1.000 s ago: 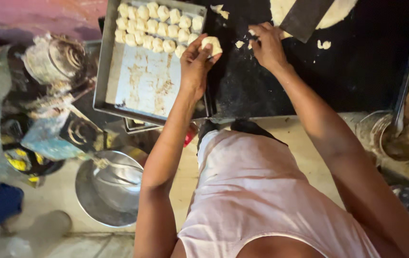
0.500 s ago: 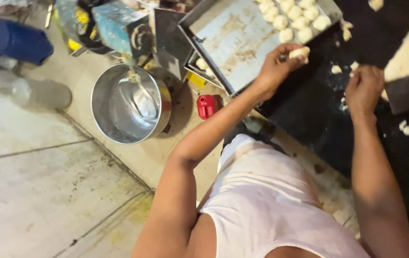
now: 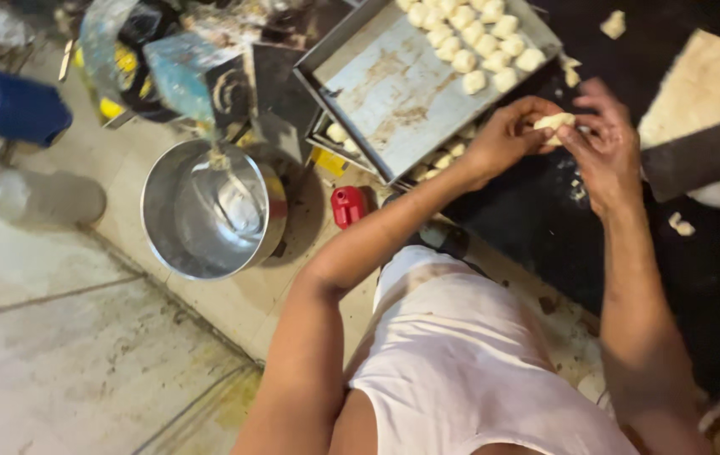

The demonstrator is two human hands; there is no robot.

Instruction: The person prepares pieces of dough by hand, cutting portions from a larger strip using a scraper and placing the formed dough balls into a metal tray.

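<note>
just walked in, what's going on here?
A person holds a small piece of dough between the left hand and right hand, over a dark worktop. Beside them a metal tray has rows of dough pieces at its far end. A steel bowl sits on the floor.

free: dark worktop (image 3: 545,244) | blocked: tray (image 3: 394,93), dough sheet (image 3: 697,93)

Both hands, left (image 3: 503,139) and right (image 3: 604,147), pinching one dough piece (image 3: 552,122) over black counter (image 3: 545,227), right beside metal tray (image 3: 394,93) of dough balls (image 3: 469,38).
</note>
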